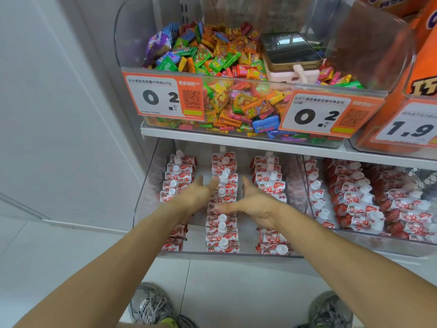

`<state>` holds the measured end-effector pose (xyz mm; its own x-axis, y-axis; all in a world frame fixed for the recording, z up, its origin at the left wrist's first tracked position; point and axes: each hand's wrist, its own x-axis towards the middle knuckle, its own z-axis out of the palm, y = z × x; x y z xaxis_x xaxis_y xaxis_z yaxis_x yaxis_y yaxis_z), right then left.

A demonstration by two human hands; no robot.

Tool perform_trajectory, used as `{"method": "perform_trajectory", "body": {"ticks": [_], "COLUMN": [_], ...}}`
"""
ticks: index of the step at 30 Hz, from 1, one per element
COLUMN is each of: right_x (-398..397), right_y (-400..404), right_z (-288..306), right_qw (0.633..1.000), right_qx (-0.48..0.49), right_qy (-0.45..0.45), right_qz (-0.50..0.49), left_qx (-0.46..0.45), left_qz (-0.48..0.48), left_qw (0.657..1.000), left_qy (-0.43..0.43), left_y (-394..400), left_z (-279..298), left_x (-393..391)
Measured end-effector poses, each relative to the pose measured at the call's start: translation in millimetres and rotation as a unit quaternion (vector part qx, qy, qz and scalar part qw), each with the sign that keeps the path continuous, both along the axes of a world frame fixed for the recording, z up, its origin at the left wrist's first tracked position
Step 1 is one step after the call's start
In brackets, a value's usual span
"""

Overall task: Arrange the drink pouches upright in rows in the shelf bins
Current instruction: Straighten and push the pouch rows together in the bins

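Fingers straight, relaxed: left hand (197, 194), right hand (254, 202) | flanking middle row, glossy spouted pouches (222, 223) | clear plastic bin (146, 185)

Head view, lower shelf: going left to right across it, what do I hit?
Left pouch row → left hand → middle pouch row → right hand → right pouch row → clear divider → untidy pouches in the next bin.

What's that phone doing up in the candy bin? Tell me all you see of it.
The phone lies flat, screen up, on a pink block atop the loose candies in the upper clear bin. Its dark glass reflects the surroundings; its frame looks gold. A pale pink cable plugs into its near edge. Neither hand touches it.
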<state>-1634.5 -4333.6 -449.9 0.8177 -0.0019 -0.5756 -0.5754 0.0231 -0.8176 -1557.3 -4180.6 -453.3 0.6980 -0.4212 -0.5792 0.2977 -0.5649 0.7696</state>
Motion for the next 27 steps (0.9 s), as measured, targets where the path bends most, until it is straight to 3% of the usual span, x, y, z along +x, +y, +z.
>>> {"method": "perform_trajectory", "body": {"ticks": [5,7,12,17,27], "right_x": [5,4,21,35,57], "right_y": [5,0,-2,-2,-17], "right_z": [-4,-8,-9,-18,-9], "right_qw": [1.000,0.999,0.997,0.995,0.993], "right_qx": [-0.015,0.006,-0.068,-0.056,-0.063], "right_qy": [-0.018,-0.034,-0.044,-0.083,-0.097], "right_qz": [0.018,0.018,-0.017,-0.009,0.034], "left_qx": [-0.074,-0.070,-0.050,-0.154,-0.152], "left_qz": [0.010,-0.008,0.038,0.073,0.085], "left_qw": [0.997,0.997,0.998,0.985,0.985], "left_qy": [0.038,0.031,0.001,0.034,0.015], "left_y": [-18,-17,-30,-42,-52], "left_z": [-19,-21,-15,-22,-15], "left_x": [6,7,24,28,37]}}
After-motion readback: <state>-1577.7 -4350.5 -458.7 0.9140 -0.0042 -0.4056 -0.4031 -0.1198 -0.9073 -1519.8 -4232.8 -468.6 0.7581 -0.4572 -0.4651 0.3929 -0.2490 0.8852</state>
